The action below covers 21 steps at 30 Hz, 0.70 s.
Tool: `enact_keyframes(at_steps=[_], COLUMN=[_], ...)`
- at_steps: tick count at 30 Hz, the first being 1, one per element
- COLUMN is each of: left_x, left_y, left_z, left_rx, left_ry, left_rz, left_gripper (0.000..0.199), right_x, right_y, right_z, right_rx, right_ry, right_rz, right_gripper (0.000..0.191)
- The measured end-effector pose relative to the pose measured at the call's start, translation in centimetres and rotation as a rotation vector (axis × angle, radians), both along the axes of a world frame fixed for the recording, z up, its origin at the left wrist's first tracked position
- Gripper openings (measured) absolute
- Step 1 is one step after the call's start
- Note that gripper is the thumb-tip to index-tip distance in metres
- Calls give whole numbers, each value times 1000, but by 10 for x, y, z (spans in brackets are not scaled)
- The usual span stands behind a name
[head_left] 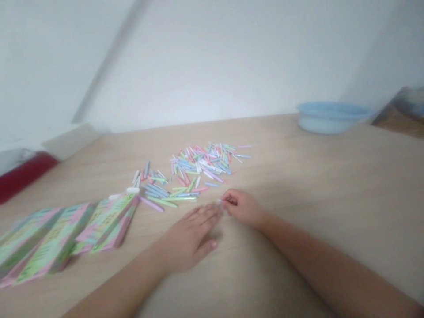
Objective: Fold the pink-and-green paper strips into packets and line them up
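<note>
Two hands nearly touching, left [188, 236] flat, right [240, 207] curled | paper strips [195, 170] ahead | blue basin [331, 118]

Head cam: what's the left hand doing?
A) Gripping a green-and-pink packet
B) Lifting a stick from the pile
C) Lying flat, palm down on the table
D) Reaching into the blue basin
C. The left hand lies palm down with its fingers spread on the wooden tabletop, short of the pastel sticks and holding nothing visible.

Probably a plain room at home: a pale wood table [331, 185] against white walls [212, 57], with a blue plastic basin [331, 119].
</note>
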<state>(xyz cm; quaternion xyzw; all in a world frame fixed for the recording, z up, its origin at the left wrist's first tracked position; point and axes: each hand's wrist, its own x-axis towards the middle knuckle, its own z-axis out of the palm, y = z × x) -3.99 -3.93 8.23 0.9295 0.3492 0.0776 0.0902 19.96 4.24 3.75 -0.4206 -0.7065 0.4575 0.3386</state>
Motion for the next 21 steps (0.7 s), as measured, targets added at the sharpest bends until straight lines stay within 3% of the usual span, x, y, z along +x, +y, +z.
enact_keyframes(at_steps=[3,6,15,17,21], left_x=[-3,-4,-26,-30,-31], left_y=[-11,-5,62,72,73], left_z=[-17,-30,-43,-43,-35], left_rx=[-46,-37,85,85,157], left_ry=[49,72,86,72,-26], left_rz=[5,69,327,353,309], left_gripper=[64,62,74,74,64], right_x=[-1,-1,-2,-1,0], right_y=[0,-1,-2,-4,-11], right_z=[-2,-4,-3,-2,4], right_rx=[33,66,115,129,249], right_ry=[-9,-21,-44,-53,-221], right_rz=[2,4,10,15,74], right_gripper=[5,3,8,16,48])
